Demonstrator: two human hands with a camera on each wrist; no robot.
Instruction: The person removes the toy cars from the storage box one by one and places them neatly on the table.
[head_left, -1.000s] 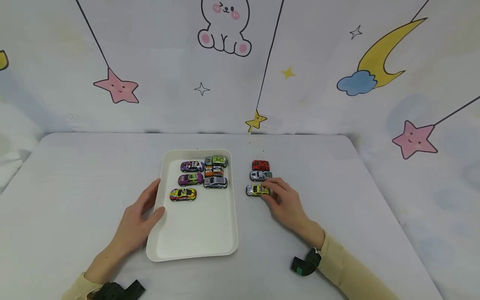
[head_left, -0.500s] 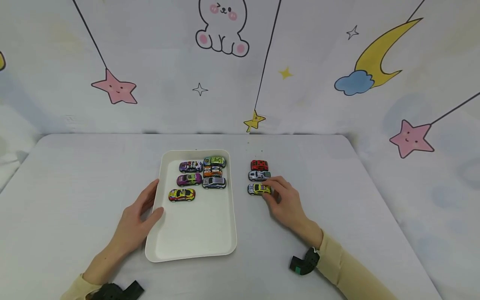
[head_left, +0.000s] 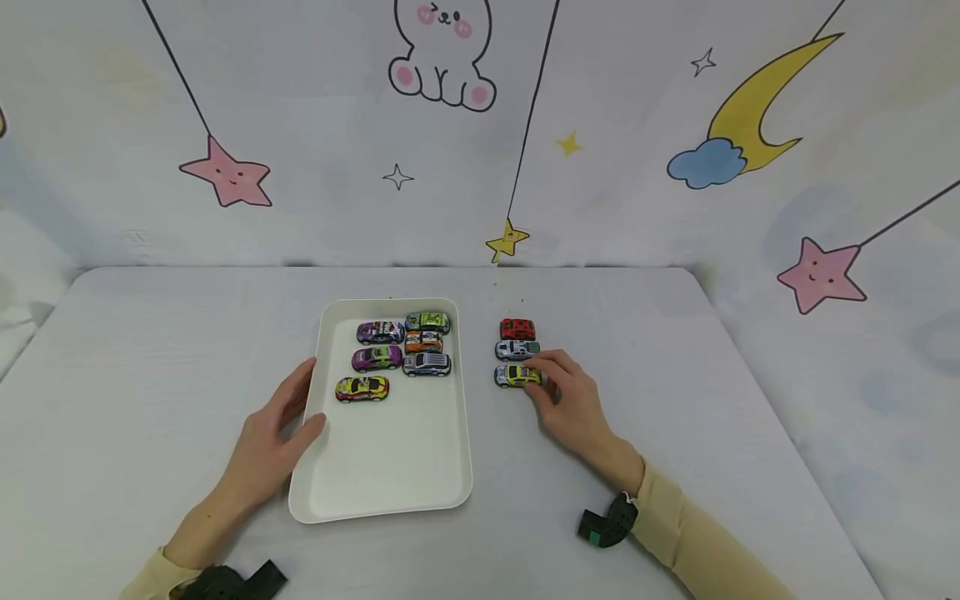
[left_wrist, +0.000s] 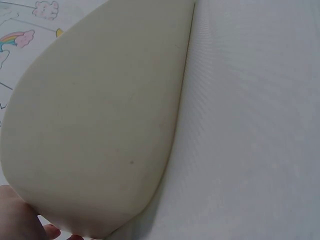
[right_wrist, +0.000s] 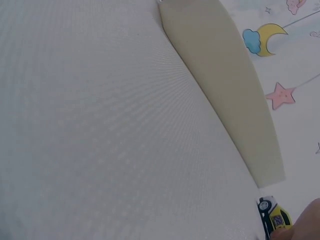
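Cartoon stars and a moon are printed across the pale wall point(head_left: 322, 158), below which a table point(head_left: 172, 358) is covered in white. On it a white tray point(head_left: 390, 467) is set lengthwise, its left rim gripped by the left hand point(head_left: 273, 446) — thumb over the edge, fingers along the outside. To the right of the tray, well apart from the left hand, the right hand point(head_left: 573, 404) is placed, its thumb and forefinger pinched on the right end of a yellow toy car point(head_left: 512, 377). That car is laid between the tray and the right hand, the nearer of the two; its long axis is turned left to right — across the gap, pointing at the tray. Just beyond it, a silver car point(head_left: 513, 350) and a red car point(head_left: 517, 328) are lined up, while six cars point(head_left: 427, 364) are grouped inside the tray's far half.
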